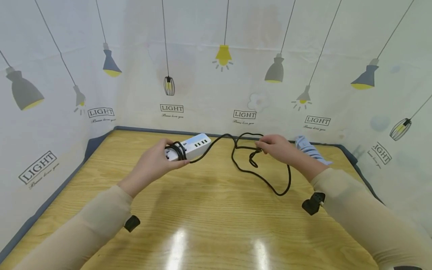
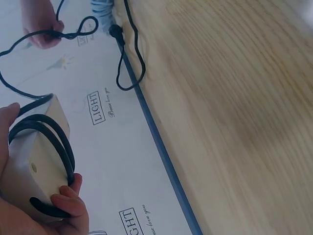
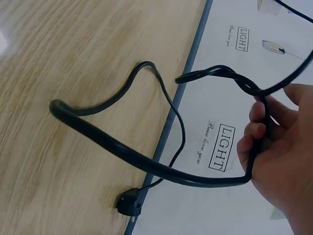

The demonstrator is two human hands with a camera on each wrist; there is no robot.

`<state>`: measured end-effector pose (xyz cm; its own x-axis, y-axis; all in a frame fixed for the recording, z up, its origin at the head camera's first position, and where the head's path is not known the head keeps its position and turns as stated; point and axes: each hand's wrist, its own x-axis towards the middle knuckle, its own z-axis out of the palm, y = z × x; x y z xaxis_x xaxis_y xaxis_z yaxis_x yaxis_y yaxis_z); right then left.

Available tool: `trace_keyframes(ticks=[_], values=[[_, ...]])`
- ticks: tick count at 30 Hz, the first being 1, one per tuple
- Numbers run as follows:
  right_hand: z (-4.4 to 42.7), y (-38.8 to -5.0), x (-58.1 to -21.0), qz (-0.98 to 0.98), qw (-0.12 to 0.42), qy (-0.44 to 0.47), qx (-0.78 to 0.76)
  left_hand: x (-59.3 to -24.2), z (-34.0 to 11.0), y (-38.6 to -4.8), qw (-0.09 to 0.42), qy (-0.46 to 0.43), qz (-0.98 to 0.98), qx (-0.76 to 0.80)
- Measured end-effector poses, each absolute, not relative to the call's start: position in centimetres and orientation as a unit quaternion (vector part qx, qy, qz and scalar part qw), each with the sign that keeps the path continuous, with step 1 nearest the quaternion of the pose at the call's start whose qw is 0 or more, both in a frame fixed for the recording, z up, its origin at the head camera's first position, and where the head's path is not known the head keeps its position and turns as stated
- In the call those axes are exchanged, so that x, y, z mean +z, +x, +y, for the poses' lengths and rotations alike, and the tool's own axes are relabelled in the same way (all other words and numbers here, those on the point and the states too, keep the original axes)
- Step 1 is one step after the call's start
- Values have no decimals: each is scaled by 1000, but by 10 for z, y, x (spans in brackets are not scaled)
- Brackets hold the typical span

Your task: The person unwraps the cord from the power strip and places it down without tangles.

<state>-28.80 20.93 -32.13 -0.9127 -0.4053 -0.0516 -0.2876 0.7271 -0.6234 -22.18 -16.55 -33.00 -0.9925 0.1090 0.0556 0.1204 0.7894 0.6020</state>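
A white power strip [image 1: 194, 147] with several slots on its face is held up by my left hand [image 1: 153, 159], thumb and fingers around one end. Turns of black cord [image 2: 41, 128] wrap that end, beside my fingers. From the strip the cord runs to my right hand [image 1: 278, 150], which grips it in curled fingers. A small twisted loop [image 3: 222, 71] stands out beside those fingers, and a longer loop hangs below. At the cord's far end, the black plug [image 3: 128, 202] lies near the table's back edge in the right wrist view.
Behind my right hand, a light blue ribbed bundle [image 1: 310, 150] lies at the table's back right. Lamp-printed cloth [image 1: 202, 90] walls in the back and sides of the wooden table [image 1: 209, 213]. Dark edging [image 1: 152, 130] runs along their join.
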Motion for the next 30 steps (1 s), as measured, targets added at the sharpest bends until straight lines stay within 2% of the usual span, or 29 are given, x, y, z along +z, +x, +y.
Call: trace_keyframes(ticks=[10,14,20,27,30], values=[[187,-286,-318,910,163,-258,-281,-329,-149,-227,1,-66,-938,-339],[177,-282,-318,909,172,-261,-275,-329,-143,-228,-7,-71,-935,-347],[169,-281,-325,920,148,-248,-267,-329,-138,-229,-6,-75,-935,-347],[166,-282,-329,932,85,-212,-280,-331,-138,-227,-4,-78,-931,-355],[165,-283,-333,931,76,-202,-296,-333,-139,-226,-4,-75,-932,-354]])
